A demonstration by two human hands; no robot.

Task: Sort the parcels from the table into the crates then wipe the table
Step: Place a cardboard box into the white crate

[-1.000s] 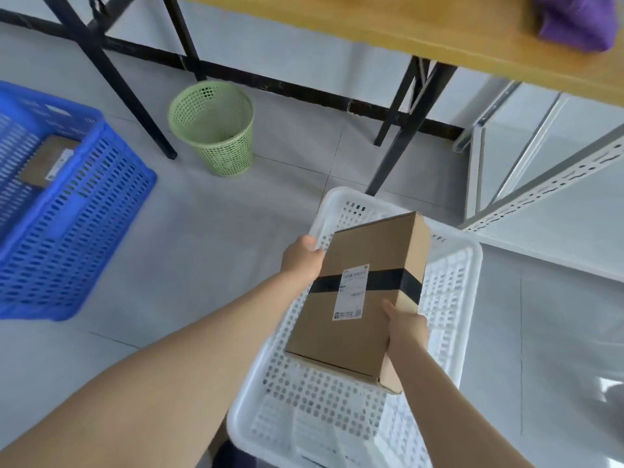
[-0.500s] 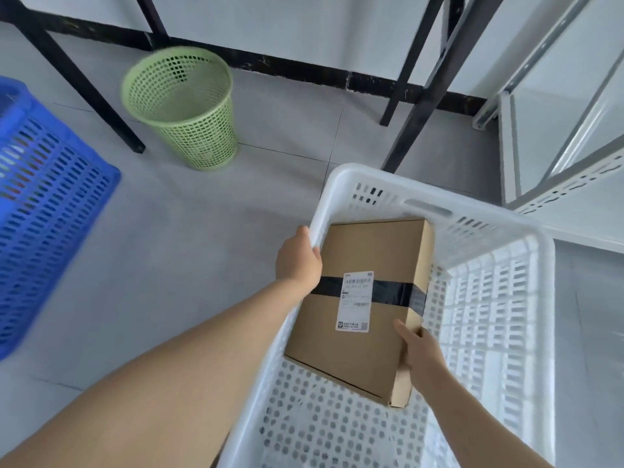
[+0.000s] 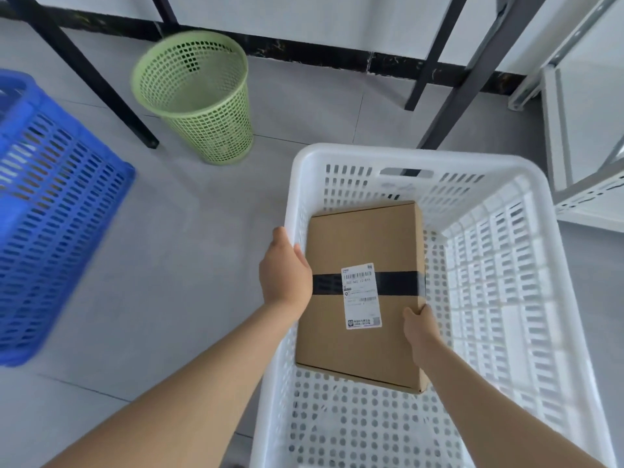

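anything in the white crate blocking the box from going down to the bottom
Nothing visible does. The left hand and right hand hold the cardboard box inside the white crate, and what shows of its bottom holds nothing; the patch right under the box is hidden.

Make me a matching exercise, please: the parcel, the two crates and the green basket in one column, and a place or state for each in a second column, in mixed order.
Things:
1. parcel
2. white crate
3. blue crate
4. green basket

Places or states:
A. at the left edge of the view
B. held by the left hand and the right hand
C. round, upright on the floor
D. its walls surround the parcel

Pairs: 1-B, 2-D, 3-A, 4-C
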